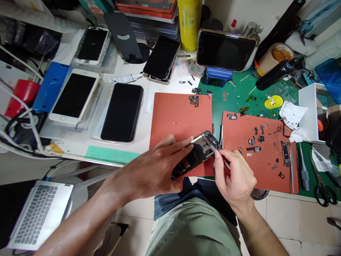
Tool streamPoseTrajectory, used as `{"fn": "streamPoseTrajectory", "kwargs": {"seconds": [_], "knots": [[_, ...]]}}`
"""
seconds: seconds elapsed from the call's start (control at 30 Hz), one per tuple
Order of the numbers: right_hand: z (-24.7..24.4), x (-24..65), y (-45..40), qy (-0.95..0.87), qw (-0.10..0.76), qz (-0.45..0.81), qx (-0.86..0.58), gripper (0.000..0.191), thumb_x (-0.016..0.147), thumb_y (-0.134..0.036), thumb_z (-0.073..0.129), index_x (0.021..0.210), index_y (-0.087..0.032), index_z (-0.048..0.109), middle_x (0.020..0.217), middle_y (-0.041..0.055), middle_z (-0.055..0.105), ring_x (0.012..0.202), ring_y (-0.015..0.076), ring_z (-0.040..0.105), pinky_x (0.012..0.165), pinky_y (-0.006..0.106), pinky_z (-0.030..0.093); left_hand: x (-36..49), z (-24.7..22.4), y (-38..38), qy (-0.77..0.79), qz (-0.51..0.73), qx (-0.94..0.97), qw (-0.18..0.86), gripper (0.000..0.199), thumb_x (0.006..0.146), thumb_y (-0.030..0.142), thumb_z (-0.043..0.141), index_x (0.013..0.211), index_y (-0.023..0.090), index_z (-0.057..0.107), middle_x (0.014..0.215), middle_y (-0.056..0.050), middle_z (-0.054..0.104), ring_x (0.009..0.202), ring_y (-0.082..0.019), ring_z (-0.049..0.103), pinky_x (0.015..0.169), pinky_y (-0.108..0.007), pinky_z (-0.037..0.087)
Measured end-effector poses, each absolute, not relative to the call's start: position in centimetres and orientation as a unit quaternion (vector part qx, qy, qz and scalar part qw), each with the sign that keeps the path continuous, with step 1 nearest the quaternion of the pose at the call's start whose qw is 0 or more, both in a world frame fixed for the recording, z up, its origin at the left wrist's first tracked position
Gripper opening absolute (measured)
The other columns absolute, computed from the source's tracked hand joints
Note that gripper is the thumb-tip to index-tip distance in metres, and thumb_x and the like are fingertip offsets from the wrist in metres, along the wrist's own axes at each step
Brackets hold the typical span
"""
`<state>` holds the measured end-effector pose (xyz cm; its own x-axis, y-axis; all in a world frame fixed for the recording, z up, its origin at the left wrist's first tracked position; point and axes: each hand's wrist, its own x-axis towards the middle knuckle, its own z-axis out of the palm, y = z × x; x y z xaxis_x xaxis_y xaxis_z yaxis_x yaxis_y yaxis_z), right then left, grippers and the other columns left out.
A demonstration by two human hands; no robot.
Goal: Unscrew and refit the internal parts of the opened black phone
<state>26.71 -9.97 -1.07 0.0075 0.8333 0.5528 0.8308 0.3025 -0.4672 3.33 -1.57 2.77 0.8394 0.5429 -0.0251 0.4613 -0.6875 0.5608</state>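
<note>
My left hand grips an opened phone housing by its left side, fingers over the upper edge and thumb below. The housing is tilted above the front edge of the left red-brown mat, its inside facing up. In my right hand a thin metal tool is pinched between thumb and fingers; its kind is hard to make out. The tool's tip is at the upper right corner of the housing. A small metal phone part and a tiny strip lie on the mat.
A second red-brown mat holds several small phone parts, with tweezers at its right edge. Scissors lie further right. A phone leans on a blue stand. More phones are at left, and a laptop stands lower left.
</note>
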Motion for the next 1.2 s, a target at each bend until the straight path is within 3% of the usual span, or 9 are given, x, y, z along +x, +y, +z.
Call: {"fn": "streamPoseTrajectory", "kwargs": {"seconds": [0.27,0.47,0.57,0.7,0.83,1.0,1.2], "knots": [[-0.7,26.7,-10.0,-0.741,0.373,0.014,-0.558,0.027,0.1,0.001,0.066,0.121,-0.014,0.062,0.094,0.0107,0.071,0.081,0.0213,0.064,0.073,0.037,0.056,3.3,3.1,-1.3,0.279,0.049,0.907,0.311,0.059,0.089,0.017,0.069,0.147,0.017,0.059,0.147,-0.013,0.071,0.118,-0.033,0.067,0.1,-0.046,0.06],[-0.6,27.3,-10.2,-0.756,0.351,0.036,-0.552,0.036,0.097,0.007,0.051,0.121,-0.017,0.063,0.109,0.0143,0.07,0.094,0.0235,0.066,0.08,0.04,0.06,3.3,3.4,-1.3,0.284,0.043,0.905,0.314,0.065,0.092,0.016,0.068,0.155,0.017,0.053,0.151,-0.012,0.07,0.125,-0.033,0.069,0.108,-0.049,0.059],[-0.8,27.3,-10.0,-0.758,0.351,0.011,-0.55,0.031,0.099,0.003,0.056,0.121,-0.016,0.064,0.097,0.0101,0.069,0.084,0.0215,0.063,0.075,0.036,0.058,3.3,3.2,-1.3,0.278,0.055,0.909,0.307,0.067,0.09,0.017,0.07,0.155,0.018,0.052,0.152,-0.014,0.069,0.125,-0.035,0.071,0.108,-0.051,0.06],[-1.2,27.0,-9.6,-0.746,0.347,-0.063,-0.564,0.015,0.103,-0.01,0.069,0.116,-0.015,0.065,0.07,-0.0016,0.056,0.062,0.016,0.048,0.058,0.033,0.041,3.4,3.0,-1.3,0.263,0.065,0.917,0.294,0.065,0.09,0.017,0.066,0.153,0.019,0.051,0.154,-0.016,0.069,0.126,-0.035,0.074,0.113,-0.053,0.058],[-1.1,26.9,-9.3,-0.745,0.362,-0.027,-0.56,0.021,0.1,-0.005,0.066,0.119,-0.015,0.064,0.08,0.0037,0.065,0.069,0.0176,0.057,0.064,0.033,0.048,3.4,2.9,-1.3,0.264,0.07,0.917,0.29,0.064,0.092,0.018,0.064,0.155,0.018,0.05,0.155,-0.014,0.068,0.135,-0.035,0.071,0.12,-0.053,0.054],[-1.1,27.0,-9.2,-0.744,0.362,-0.035,-0.56,0.024,0.101,-0.004,0.066,0.123,-0.012,0.066,0.074,0.0001,0.065,0.058,0.0146,0.051,0.057,0.032,0.044,3.3,2.7,-1.3,0.261,0.071,0.917,0.294,0.063,0.09,0.017,0.068,0.152,0.019,0.055,0.156,-0.015,0.068,0.14,-0.035,0.069,0.125,-0.054,0.052],[-0.9,26.9,-9.2,-0.731,0.374,-0.002,-0.571,0.02,0.102,-0.004,0.066,0.118,-0.016,0.068,0.079,0.0024,0.071,0.063,0.0145,0.06,0.061,0.03,0.052,3.5,2.9,-1.2,0.259,0.08,0.916,0.295,0.065,0.088,0.014,0.069,0.152,0.018,0.057,0.157,-0.018,0.067,0.142,-0.038,0.068,0.125,-0.059,0.051]]}}
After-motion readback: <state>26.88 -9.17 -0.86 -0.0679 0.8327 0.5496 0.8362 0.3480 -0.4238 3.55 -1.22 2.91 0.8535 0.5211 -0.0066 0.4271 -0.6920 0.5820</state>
